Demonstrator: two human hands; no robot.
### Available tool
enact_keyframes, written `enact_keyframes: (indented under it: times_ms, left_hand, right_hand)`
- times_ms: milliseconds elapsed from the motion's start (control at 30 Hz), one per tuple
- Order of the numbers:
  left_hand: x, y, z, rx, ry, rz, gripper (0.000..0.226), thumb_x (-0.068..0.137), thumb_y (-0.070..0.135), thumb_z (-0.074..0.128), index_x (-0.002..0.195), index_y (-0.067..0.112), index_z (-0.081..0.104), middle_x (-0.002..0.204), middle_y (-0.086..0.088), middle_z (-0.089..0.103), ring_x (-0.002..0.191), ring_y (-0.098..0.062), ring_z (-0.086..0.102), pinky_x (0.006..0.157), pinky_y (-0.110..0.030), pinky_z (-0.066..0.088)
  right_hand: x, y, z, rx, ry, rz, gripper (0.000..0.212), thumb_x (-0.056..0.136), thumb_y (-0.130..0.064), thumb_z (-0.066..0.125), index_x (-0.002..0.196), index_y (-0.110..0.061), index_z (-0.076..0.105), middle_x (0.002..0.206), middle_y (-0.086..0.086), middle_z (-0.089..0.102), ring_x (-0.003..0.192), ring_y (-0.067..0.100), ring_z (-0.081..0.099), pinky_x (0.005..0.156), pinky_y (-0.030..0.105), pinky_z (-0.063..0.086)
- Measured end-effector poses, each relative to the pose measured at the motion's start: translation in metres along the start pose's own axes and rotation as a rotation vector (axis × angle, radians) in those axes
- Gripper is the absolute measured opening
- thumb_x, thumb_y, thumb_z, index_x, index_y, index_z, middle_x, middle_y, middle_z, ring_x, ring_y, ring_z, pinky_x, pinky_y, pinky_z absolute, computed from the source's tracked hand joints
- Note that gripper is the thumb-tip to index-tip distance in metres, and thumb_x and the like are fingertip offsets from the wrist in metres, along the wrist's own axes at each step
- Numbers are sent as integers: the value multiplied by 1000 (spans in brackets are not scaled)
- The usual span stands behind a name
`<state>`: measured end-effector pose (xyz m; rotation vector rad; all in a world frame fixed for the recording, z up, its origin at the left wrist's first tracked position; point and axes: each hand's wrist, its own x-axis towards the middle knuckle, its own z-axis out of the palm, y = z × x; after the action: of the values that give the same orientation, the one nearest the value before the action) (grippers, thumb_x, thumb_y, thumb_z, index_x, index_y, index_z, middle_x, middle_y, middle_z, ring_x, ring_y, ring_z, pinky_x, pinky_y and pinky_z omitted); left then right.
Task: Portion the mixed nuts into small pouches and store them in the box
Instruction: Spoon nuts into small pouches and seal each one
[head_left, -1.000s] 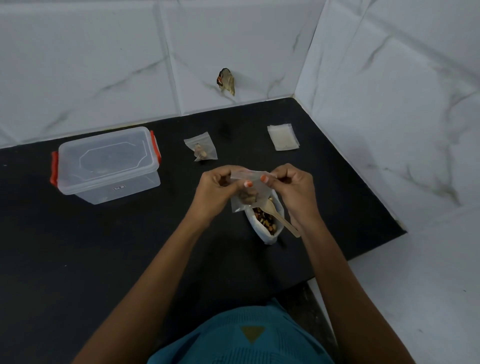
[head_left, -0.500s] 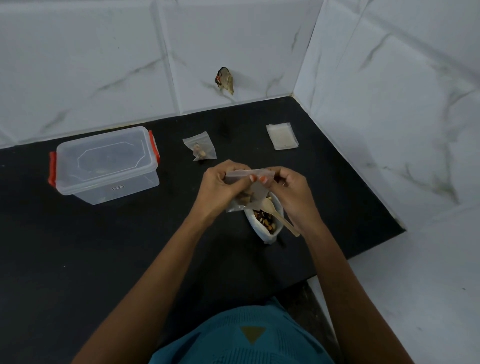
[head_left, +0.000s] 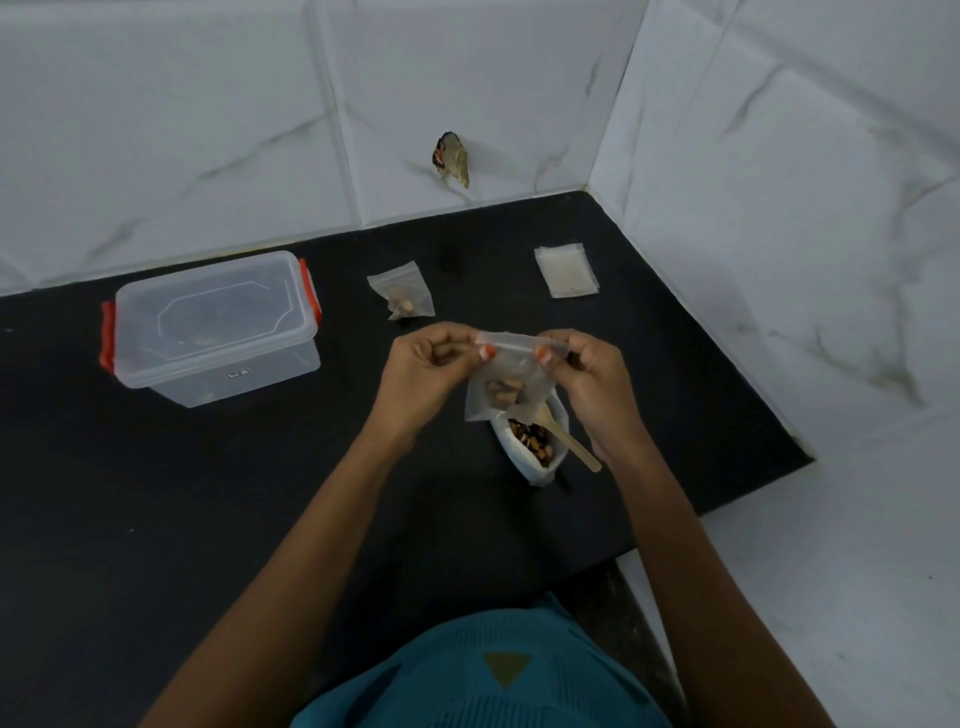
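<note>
White marble-look tiled walls (head_left: 208, 130) meet in a corner at the far right, and a black countertop (head_left: 156, 519) runs beneath them, ending in a step at the near right

A teal garment (head_left: 493, 675) fills the near edge, with two bare forearms reaching out from it towards the middle of the counter

On the far left of the counter stands the box (head_left: 213, 327), clear plastic with orange latches at both ends; its lid is on, and what lies inside is too faint to tell

The left hand (head_left: 426, 374) and right hand (head_left: 592, 379) are raised side by side above the counter, fingers curled, each pinching one end of the top strip of a small pouch (head_left: 511, 384) between thumb and fingertips. That pouch hangs between them with a few nuts at its bottom

Just below and nearer sits the open white bag of mixed nuts (head_left: 535, 447), with a wooden spoon (head_left: 571, 447) resting in it, handle pointing near-right

A stack of empty pouches (head_left: 566, 270) lies flat at the far right, near the wall. A second pouch (head_left: 402, 291) holding a few nuts lies between the box and that stack, apart from both

A small brownish scrap (head_left: 452, 161) clings to the far wall
</note>
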<state>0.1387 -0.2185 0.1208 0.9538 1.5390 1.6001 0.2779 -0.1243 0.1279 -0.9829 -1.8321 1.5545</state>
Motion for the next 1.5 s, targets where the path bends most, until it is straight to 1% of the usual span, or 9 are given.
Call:
enact_keyframes:
  times_ms: [200, 300, 433, 567, 767, 967, 1100, 1300, 1500]
  left_hand:
    - [1, 1, 6, -34, 29, -6, 13, 87, 2, 56, 89, 13, 62, 90, 2, 65, 84, 0, 65, 72, -15, 52]
    - [1, 0, 8, -37, 19, -33, 12, 88, 3, 56, 92, 11, 63, 90, 2, 66, 84, -2, 65, 73, -16, 53]
    - [-1, -2, 12, -14, 24, -27, 12, 87, 5, 58, 93, 13, 64, 93, -1, 67, 87, -7, 66, 77, -20, 54]
    - [-1, -1, 11, -11, 7, -33, 11, 87, 6, 58, 94, 12, 64, 93, 0, 67, 85, -3, 66, 73, -16, 53]
    - [0, -3, 8, -8, -35, -27, 15, 86, 5, 59, 98, 10, 65, 95, 1, 68, 87, -4, 67, 70, -15, 51]
    - [1, 0, 9, 66, 9, 33, 14, 90, 7, 55, 85, 17, 63, 87, 4, 64, 78, 2, 63, 65, -13, 50]
    - [1, -1, 11, 82, 25, 23, 14, 91, 10, 53, 88, 20, 63, 91, 5, 65, 85, 1, 63, 71, -15, 52]
    - [-3, 3, 13, -84, -10, -37, 15, 88, 10, 54, 98, 21, 59, 97, 6, 64, 88, 2, 64, 73, -14, 52]
    - [-2, 2, 10, 52, -63, 50, 16, 85, 6, 60, 92, 19, 64, 91, 8, 67, 85, -2, 66, 73, -16, 52]
  right_hand:
    - [-1, 0, -2, 82, -74, 72, 15, 89, -8, 52, 87, -20, 61, 97, 2, 60, 96, 16, 58, 85, 31, 48]
    - [-1, -1, -2, 132, -66, 45, 18, 87, -9, 57, 96, -23, 61, 105, -3, 61, 99, 8, 58, 79, 19, 50]
    - [0, -3, 1, -44, -55, -43, 13, 82, -14, 66, 95, -16, 65, 95, -11, 61, 85, -9, 58, 69, 7, 46]
    - [0, -2, 2, -60, -4, -128, 8, 81, -7, 67, 88, -10, 66, 88, -10, 61, 84, -7, 59, 73, 13, 50]
    - [1, -3, 0, -81, 5, -131, 14, 79, -5, 68, 84, -18, 67, 90, -10, 61, 88, -4, 59, 81, 22, 53]
    - [0, -4, 1, -66, -23, -120, 14, 81, -4, 66, 83, -17, 66, 89, -11, 60, 83, -11, 57, 72, 9, 48]
    - [-1, -6, 3, -46, -12, -124, 14, 82, -2, 64, 85, -16, 65, 88, -12, 59, 82, -13, 57, 72, 9, 48]
    - [2, -9, 0, -24, -26, -118, 20, 81, 0, 63, 85, -19, 66, 92, -12, 59, 87, -11, 56, 72, 11, 50]
    - [2, -7, 0, -68, -62, -141, 12, 80, -4, 66, 87, -13, 67, 90, -11, 61, 85, -9, 57, 74, 9, 47]
